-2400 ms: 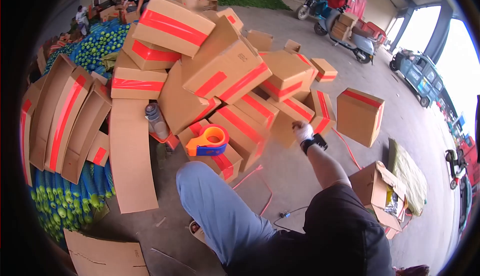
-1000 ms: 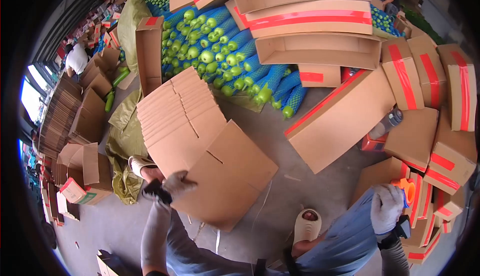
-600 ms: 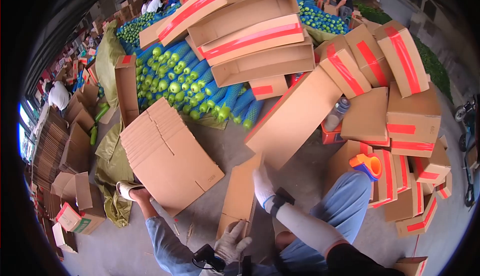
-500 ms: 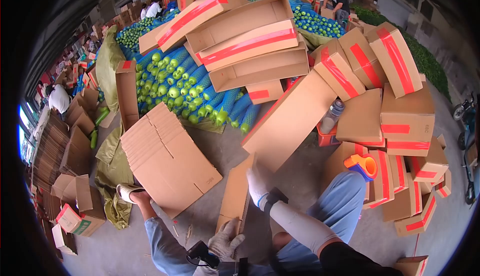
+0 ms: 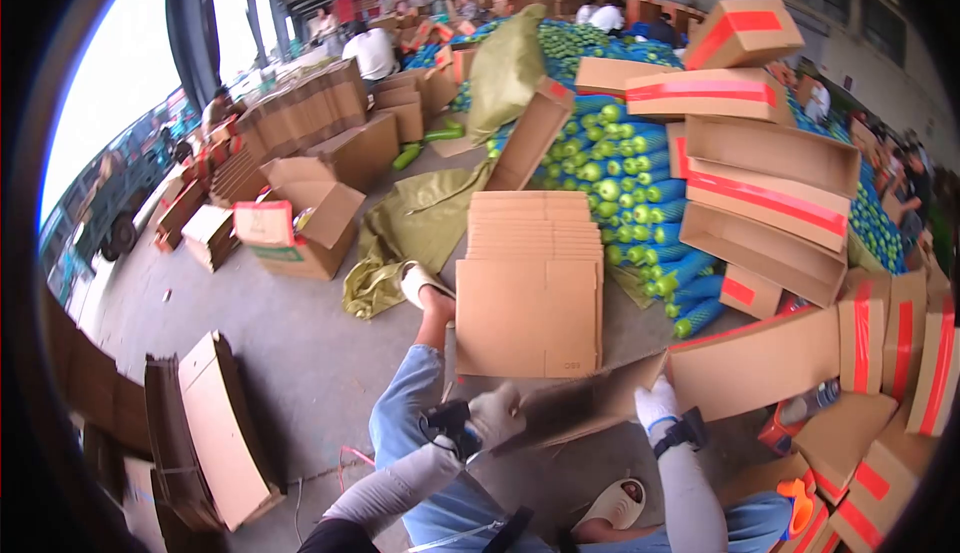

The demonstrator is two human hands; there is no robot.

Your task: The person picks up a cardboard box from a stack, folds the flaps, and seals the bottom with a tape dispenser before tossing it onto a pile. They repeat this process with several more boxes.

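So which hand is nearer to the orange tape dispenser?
Right. The right hand is left of the orange tape dispenser; the left hand is farther left, at the left end of the cardboard piece.

Pale, whitish gloves cover the left hand (image 5: pixel 657 405) and right hand (image 5: pixel 495 416). Light grey arm sleeves (image 5: pixel 392 486) run below black upper sleeves (image 5: pixel 338 537). Each wrist has a black band (image 5: pixel 678 434), the right's bulkier. Faded blue jeans (image 5: pixel 412 405); cream open-toed slides (image 5: pixel 616 505); black straps (image 5: pixel 512 530) over the jeans.
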